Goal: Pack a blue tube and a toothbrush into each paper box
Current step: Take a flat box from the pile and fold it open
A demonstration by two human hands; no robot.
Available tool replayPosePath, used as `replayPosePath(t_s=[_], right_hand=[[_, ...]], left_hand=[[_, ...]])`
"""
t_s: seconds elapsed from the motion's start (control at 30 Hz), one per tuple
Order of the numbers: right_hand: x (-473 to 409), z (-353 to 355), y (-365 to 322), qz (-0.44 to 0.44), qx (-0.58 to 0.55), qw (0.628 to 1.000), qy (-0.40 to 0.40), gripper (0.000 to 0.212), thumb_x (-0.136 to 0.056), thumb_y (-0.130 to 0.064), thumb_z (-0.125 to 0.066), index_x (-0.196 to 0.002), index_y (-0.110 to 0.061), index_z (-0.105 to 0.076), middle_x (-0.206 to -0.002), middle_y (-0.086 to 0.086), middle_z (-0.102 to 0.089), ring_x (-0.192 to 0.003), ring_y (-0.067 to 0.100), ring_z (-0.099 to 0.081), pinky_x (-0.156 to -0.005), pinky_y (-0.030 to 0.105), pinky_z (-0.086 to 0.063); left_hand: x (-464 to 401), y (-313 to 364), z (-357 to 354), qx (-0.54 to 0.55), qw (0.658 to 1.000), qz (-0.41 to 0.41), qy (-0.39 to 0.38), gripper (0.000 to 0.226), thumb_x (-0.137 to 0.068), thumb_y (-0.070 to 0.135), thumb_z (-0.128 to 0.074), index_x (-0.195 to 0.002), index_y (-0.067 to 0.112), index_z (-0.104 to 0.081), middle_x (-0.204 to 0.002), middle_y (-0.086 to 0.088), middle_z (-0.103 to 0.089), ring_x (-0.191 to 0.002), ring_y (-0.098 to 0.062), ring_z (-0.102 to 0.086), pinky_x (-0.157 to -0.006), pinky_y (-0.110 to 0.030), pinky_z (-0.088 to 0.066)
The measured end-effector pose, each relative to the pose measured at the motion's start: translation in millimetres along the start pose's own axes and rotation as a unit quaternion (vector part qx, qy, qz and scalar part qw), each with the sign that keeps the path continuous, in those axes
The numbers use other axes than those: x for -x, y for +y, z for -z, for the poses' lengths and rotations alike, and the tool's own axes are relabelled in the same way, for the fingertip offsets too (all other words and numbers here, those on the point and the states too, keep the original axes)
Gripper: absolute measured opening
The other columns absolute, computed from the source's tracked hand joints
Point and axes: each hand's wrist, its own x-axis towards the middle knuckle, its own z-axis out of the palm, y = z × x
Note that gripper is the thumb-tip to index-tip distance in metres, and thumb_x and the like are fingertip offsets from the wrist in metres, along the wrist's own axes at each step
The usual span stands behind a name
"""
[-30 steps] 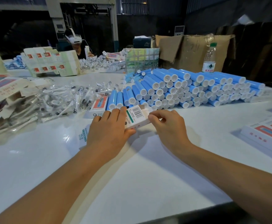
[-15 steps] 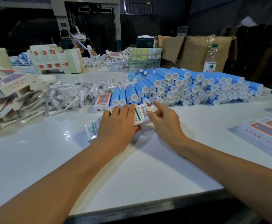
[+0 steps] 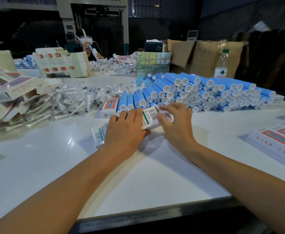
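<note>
A white paper box point(image 3: 148, 118) with a barcode lies on the white table point(image 3: 53, 159) in front of me. My left hand point(image 3: 125, 128) lies over the box's middle, fingers on top and thumb under its near side. My right hand point(image 3: 176, 123) pinches the flap at the box's right end. Behind them a big stack of blue tubes point(image 3: 204, 92) with white caps spreads to the right. Wrapped toothbrushes point(image 3: 74, 102) lie in a heap at the left. What the box holds is hidden.
Folded and flat boxes point(image 3: 8, 93) pile up at the far left. Packed boxes point(image 3: 280, 141) lie in a row at the right edge. One closed box point(image 3: 108, 108) sits beside the tubes. A water bottle point(image 3: 221, 65), cardboard cartons and another person are at the back.
My right hand's fingers have curled onto the box's end flap. The box has tipped slightly, its right end a little higher. My left hand stays on the box.
</note>
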Motion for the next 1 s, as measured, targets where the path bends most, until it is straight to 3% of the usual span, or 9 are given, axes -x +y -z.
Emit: replayPosePath(t_s=[0.1, 0.23, 0.27, 0.43, 0.53, 0.6, 0.77, 0.9, 1.0], right_hand=[[-5.4, 3.3, -0.9, -0.120, -0.157, 0.980, -0.006, 0.063, -0.085, -0.024, -0.070, -0.139, -0.023, -0.039, -0.127, -0.005, -0.039, -0.115, 0.011, -0.041, -0.095, 0.024, -0.037], [-10.2, 3.3, -4.4, -0.356, -0.526, 0.762, -0.125, 0.040, -0.086, -0.008, -0.064, -0.123, -0.004, -0.049, -0.097, 0.016, -0.071, -0.083, 0.027, -0.070, -0.071, 0.040, -0.059], [-10.2, 2.6, -4.3, -0.361, -0.537, 0.749, -0.144, 0.030, -0.087, -0.007, -0.061, -0.115, 0.001, -0.054, -0.088, 0.016, -0.072, -0.078, 0.026, -0.071, -0.068, 0.038, -0.060], [-2.2, -7.7, -4.5, -0.255, -0.431, 0.855, -0.136, 0.010, -0.092, -0.001, -0.054, -0.100, -0.005, -0.058, -0.090, 0.013, -0.071, -0.083, 0.023, -0.070, -0.074, 0.038, -0.059], [7.6, -11.7, -7.4, -0.140, -0.187, 0.965, -0.121, 0.013, -0.097, -0.012, -0.044, -0.104, -0.008, -0.055, -0.097, 0.012, -0.065, -0.086, 0.024, -0.064, -0.071, 0.038, -0.055], [11.2, -14.6, -7.7, -0.078, -0.077, 0.987, -0.115, 0.018, -0.099, -0.018, -0.039, -0.106, -0.008, -0.052, -0.091, 0.007, -0.061, -0.078, 0.021, -0.059, -0.065, 0.035, -0.047], [12.4, -13.8, -8.0, -0.076, -0.110, 0.983, -0.125, 0.020, -0.099, -0.024, -0.039, -0.102, -0.013, -0.055, -0.087, 0.005, -0.064, -0.076, 0.021, -0.061, -0.062, 0.034, -0.049], [4.5, -7.7, -7.5, -0.216, -0.374, 0.889, -0.152, 0.033, -0.102, -0.024, -0.036, -0.096, -0.009, -0.065, -0.088, 0.010, -0.073, -0.085, 0.023, -0.070, -0.079, 0.039, -0.058], [0.5, -4.1, -7.1, -0.248, -0.418, 0.862, -0.147, 0.028, -0.099, -0.012, -0.037, -0.106, -0.002, -0.063, -0.093, 0.014, -0.072, -0.085, 0.023, -0.071, -0.074, 0.036, -0.059]], left_hand=[[0.1, 0.4, 0.1, 0.019, 1.000, 0.005, 0.012, 0.073, -0.092, 0.060, -0.032, -0.146, 0.013, -0.019, -0.139, -0.004, -0.042, -0.120, -0.023, -0.042, -0.091, -0.036, -0.035], [1.2, 2.3, 0.2, 0.031, 0.999, 0.000, 0.020, 0.074, -0.091, 0.060, -0.033, -0.146, 0.012, -0.021, -0.138, -0.005, -0.043, -0.119, -0.025, -0.043, -0.090, -0.037, -0.035], [1.9, 3.1, -0.3, 0.024, 1.000, -0.004, 0.019, 0.074, -0.092, 0.059, -0.032, -0.147, 0.011, -0.019, -0.138, -0.005, -0.042, -0.119, -0.025, -0.043, -0.090, -0.037, -0.035], [1.8, 7.5, -1.3, -0.008, 1.000, -0.012, 0.018, 0.075, -0.096, 0.057, -0.030, -0.148, 0.007, -0.012, -0.139, -0.007, -0.038, -0.120, -0.025, -0.040, -0.092, -0.037, -0.034], [4.0, 12.8, 2.2, -0.017, 0.999, -0.027, 0.014, 0.077, -0.095, 0.059, -0.036, -0.147, 0.006, -0.016, -0.138, -0.009, -0.040, -0.121, -0.026, -0.041, -0.092, -0.037, -0.035], [5.6, 13.6, 3.4, -0.019, 0.999, -0.037, 0.012, 0.075, -0.095, 0.056, -0.037, -0.146, 0.005, -0.017, -0.137, -0.010, -0.041, -0.121, -0.026, -0.042, -0.092, -0.037, -0.036], [6.2, 12.7, 5.1, -0.019, 0.999, -0.030, 0.002, 0.072, -0.094, 0.051, -0.044, -0.145, 0.006, -0.020, -0.134, -0.009, -0.044, -0.118, -0.026, -0.044, -0.091, -0.036, -0.036], [5.2, 6.8, 3.6, -0.013, 1.000, -0.024, -0.001, 0.075, -0.093, 0.056, -0.042, -0.145, 0.007, -0.022, -0.133, -0.008, -0.045, -0.115, -0.026, -0.045, -0.088, -0.037, -0.036], [6.7, 4.7, 4.6, 0.004, 1.000, -0.020, 0.013, 0.073, -0.093, 0.055, -0.036, -0.144, 0.004, -0.031, -0.128, -0.010, -0.051, -0.108, -0.027, -0.051, -0.083, -0.038, -0.040]])
